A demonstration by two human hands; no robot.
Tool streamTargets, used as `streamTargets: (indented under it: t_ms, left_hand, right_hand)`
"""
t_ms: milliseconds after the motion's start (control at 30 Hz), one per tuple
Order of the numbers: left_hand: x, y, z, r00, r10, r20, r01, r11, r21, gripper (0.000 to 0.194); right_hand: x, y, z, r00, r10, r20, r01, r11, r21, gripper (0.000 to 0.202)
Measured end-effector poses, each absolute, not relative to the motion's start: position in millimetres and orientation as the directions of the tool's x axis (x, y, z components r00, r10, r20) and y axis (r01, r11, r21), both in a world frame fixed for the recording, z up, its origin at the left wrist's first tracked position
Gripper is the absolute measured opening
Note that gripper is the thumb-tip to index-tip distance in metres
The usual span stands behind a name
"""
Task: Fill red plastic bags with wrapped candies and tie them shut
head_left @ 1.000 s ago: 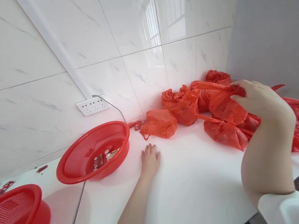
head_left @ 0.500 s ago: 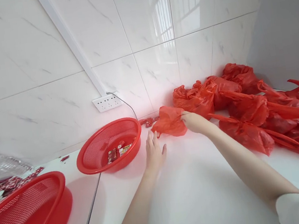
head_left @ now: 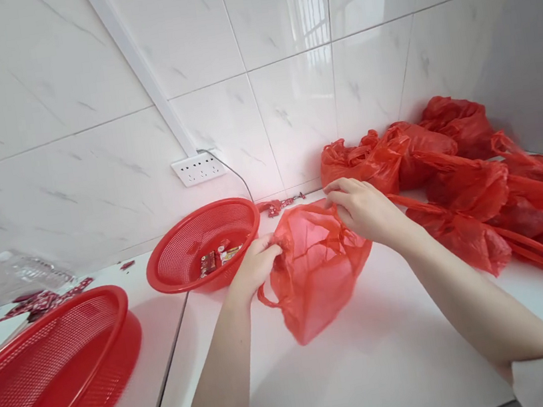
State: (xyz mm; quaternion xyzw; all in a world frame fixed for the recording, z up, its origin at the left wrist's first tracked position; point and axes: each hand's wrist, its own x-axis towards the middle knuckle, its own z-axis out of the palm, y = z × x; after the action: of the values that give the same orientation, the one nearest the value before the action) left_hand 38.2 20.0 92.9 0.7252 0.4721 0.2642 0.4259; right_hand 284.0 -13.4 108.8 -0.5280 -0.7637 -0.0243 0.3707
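Between my hands a thin red plastic bag (head_left: pixel 314 292) is spread, its mouth facing up and its lower corner hanging toward me. My left hand (head_left: pixel 258 264) pinches the left edge of the mouth, where a loop handle dangles below. On the opposite side, my right hand (head_left: pixel 360 208) grips the bag's right edge with its fingers closed. Just left of the bag, a round red plastic basket (head_left: pixel 160 276) holds several small wrapped packets (head_left: pixel 208 263). Nothing shows inside the bag.
Several filled red bags (head_left: pixel 466 186) crowd the right side against the wall. A larger red basket (head_left: pixel 113 300) stands at the lower left. Behind it lie a clear plastic bottle (head_left: pixel 32 267) and patterned red scraps (head_left: pixel 43 301). A power strip (head_left: pixel 198 168) with a cable sits on the tiled wall.
My left hand has gone from open beside the bag to pinching its edge. The crumpled bag has come nearer and is now spread open between both hands.
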Motion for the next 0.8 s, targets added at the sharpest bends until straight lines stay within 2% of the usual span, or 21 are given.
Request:
streamTargets:
  t_ms: [67, 133, 200, 300, 367, 400, 467, 533, 600, 667, 700, 733, 800]
  left_hand:
    - [37.8, 20.1, 93.9, 0.383, 0.923, -0.031, 0.376, -0.126, 0.918, 0.02]
    - [39.4, 19.9, 93.7, 0.358, 0.932, -0.058, 0.342, -0.073, 0.937, 0.02]
    - [40.6, 20.1, 93.4, 0.346, 0.932, -0.105, 0.312, -0.009, 0.95, 0.017]
    - [39.3, 21.1, 94.8, 0.301, 0.945, -0.13, 0.25, 0.054, 0.967, 0.012]
    - [36.2, 21.2, 97.8, 0.273, 0.953, -0.129, 0.238, 0.063, 0.969, 0.013]
    - [34.0, 20.7, 100.1, 0.27, 0.954, -0.133, 0.26, 0.061, 0.964, 0.015]
    - [28.6, 17.9, 106.3, 0.256, 0.958, -0.129, 0.386, 0.021, 0.922, 0.023]
    - [23.5, 10.9, 115.1, 0.214, 0.976, -0.044, 0.583, -0.091, 0.807, 0.032]
    - [21.4, -1.6, 125.8, 0.187, 0.97, 0.152, 0.748, -0.242, 0.618, 0.039]
    - [24.7, -19.0, 136.0, 0.236, 0.899, 0.368, 0.812, -0.39, 0.434, 0.042]
    - [28.6, -28.2, 139.5, 0.295, 0.862, 0.413, 0.805, -0.457, 0.378, 0.039]
    - [33.6, -36.8, 141.1, 0.363, 0.842, 0.399, 0.79, -0.505, 0.348, 0.036]
    - [45.5, -48.6, 137.0, 0.467, 0.854, 0.231, 0.783, -0.52, 0.34, 0.036]
  right_hand:
    - [272.1, -23.1, 109.5, -0.262, 0.779, 0.57, 0.765, 0.527, -0.37, 0.028]
    - [258.9, -29.8, 105.5, -0.455, 0.771, 0.446, 0.708, 0.616, -0.344, 0.027]
    - [246.6, -29.7, 94.8, -0.559, 0.766, 0.319, 0.749, 0.631, -0.203, 0.024]
    - [235.9, -18.7, 73.1, -0.424, 0.857, 0.292, 0.903, 0.426, 0.062, 0.022]
    - [237.0, -9.8, 63.1, -0.245, 0.928, 0.28, 0.967, 0.212, 0.142, 0.034]
    - [240.2, -6.0, 61.0, -0.175, 0.953, 0.246, 0.979, 0.142, 0.146, 0.037]
    - [250.3, -0.9, 63.0, -0.124, 0.981, 0.148, 0.992, 0.116, 0.058, 0.038]
    - [262.4, 0.8, 71.1, -0.165, 0.983, 0.086, 0.974, 0.176, -0.144, 0.032]
    - [272.2, -0.6, 81.5, -0.215, 0.972, 0.097, 0.909, 0.236, -0.343, 0.023]
    - [276.9, -4.2, 90.8, -0.223, 0.963, 0.151, 0.843, 0.269, -0.467, 0.021]
    - [277.3, -6.4, 94.4, -0.228, 0.958, 0.176, 0.812, 0.286, -0.509, 0.022]
    - [276.6, -8.4, 97.2, -0.237, 0.951, 0.197, 0.778, 0.307, -0.548, 0.022]
    - [274.1, -11.1, 100.7, -0.276, 0.936, 0.218, 0.698, 0.351, -0.624, 0.021]
